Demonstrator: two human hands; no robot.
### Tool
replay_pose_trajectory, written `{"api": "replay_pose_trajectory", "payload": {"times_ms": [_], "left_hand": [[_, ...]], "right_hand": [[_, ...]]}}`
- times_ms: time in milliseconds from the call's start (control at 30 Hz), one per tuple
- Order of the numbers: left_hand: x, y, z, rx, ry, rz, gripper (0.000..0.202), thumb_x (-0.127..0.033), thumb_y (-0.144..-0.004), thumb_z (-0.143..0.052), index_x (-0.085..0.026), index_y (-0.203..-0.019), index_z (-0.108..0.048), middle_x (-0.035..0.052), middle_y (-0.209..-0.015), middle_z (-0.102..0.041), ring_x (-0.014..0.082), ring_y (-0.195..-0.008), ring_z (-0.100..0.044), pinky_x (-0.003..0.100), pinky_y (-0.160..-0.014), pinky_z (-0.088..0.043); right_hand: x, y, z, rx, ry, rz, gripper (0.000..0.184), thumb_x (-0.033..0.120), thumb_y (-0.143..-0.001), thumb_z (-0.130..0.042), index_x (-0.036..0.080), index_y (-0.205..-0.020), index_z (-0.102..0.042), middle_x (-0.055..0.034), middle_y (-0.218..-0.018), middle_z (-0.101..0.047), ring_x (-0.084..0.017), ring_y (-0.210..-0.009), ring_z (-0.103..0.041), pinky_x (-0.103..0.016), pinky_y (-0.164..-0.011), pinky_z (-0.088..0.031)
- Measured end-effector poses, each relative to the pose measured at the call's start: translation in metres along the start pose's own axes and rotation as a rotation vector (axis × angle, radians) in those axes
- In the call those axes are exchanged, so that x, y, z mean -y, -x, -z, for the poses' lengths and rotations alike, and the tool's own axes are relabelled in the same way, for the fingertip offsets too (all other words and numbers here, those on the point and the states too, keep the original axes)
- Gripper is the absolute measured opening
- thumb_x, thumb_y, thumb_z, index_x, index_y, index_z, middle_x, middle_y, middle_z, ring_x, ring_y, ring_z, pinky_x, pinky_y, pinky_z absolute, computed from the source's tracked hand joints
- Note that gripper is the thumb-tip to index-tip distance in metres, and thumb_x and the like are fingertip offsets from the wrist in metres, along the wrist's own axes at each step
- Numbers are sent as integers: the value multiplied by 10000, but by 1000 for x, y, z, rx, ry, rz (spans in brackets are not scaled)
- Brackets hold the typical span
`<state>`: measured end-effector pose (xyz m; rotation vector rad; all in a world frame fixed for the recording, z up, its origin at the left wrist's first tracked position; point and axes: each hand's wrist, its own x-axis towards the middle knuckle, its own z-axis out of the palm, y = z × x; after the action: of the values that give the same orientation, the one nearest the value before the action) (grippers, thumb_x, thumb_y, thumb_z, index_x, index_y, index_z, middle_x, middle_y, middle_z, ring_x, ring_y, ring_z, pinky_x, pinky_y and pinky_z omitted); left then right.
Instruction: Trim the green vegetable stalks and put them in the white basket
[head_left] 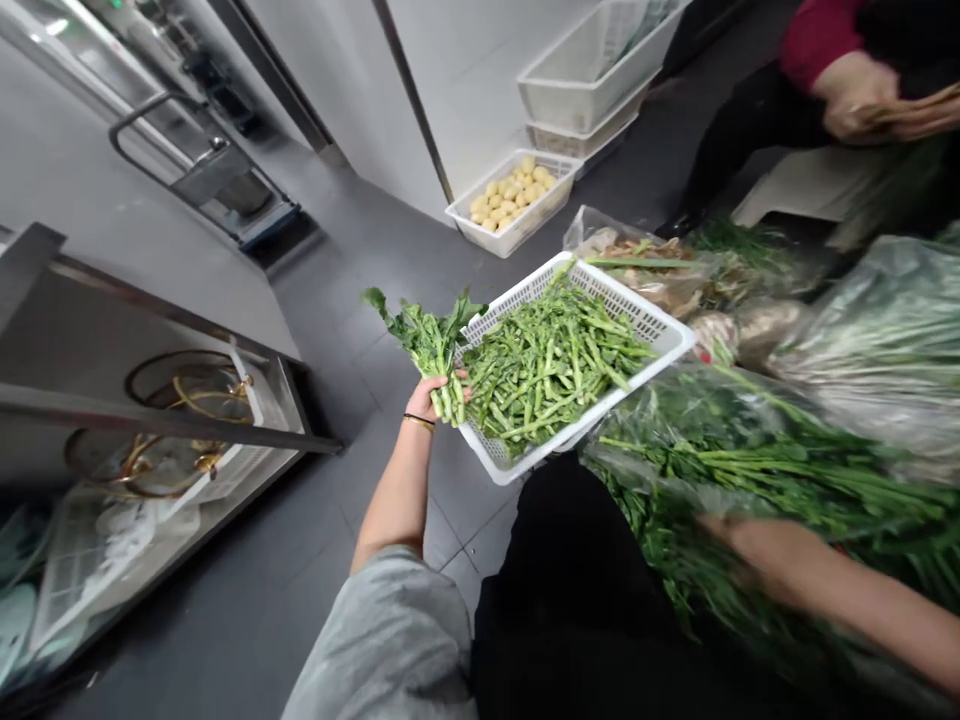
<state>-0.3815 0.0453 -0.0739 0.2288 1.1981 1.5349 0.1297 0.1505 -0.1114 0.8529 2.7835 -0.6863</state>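
My left hand [433, 393] is wrapped round a bunch of leafy green stems [431, 345], with the leaves pointing up and away. It is just off the left side of a white plastic basket [517, 468] filled with cut green stems [555, 360]. On the right, my right hand [731, 540] reaches into a heap of long leafy greens [780, 465] in clear plastic. Motion smears that hand, and its fingers are hidden among the leaves.
A white crate of peeled potatoes [514, 195] stands near stacked white crates [581, 100]. Bagged vegetables [877, 340] lie at right, beside a seated person's hand [855, 95] holding something long. A metal rack [172, 415] is at left; a trolley [225, 180] stands behind.
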Motion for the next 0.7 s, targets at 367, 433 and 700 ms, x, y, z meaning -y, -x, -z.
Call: {"api": "replay_pose_trajectory", "payload": {"times_ms": [367, 433, 700], "left_hand": [[76, 0, 37, -241, 177, -249, 517, -267, -540, -711, -163, -1023, -559, 21, -778, -664, 192, -705, -667, 321, -646, -542], [86, -2, 37, -231, 175, -263, 510, -270, -543, -719, -169, -1019, -566, 24, -790, -668, 199, -724, -667, 331, -662, -540], [85, 0, 23, -228, 81, -240, 466, -236, -539, -730, -176, -978, -585, 33, -773, -680, 218, -728, -665, 393, -764, -531]], "right_hand": [[104, -267, 5, -153, 321, 416, 729, 410, -812, -587, 302, -1454, -259, -156, -1524, -197, -401, -1368, -192, -669, -994, -222], [107, -293, 3, -152, 306, 445, 730, 384, -802, -609, 318, -1448, -275, -148, -1526, -196, -403, -1357, -209, -679, -990, -198], [41, -379, 73, 30, 234, 689, 430, 404, -834, -599, 299, -1250, -562, -85, -1345, -508, -310, -1193, -441, -529, -940, -339]]}}
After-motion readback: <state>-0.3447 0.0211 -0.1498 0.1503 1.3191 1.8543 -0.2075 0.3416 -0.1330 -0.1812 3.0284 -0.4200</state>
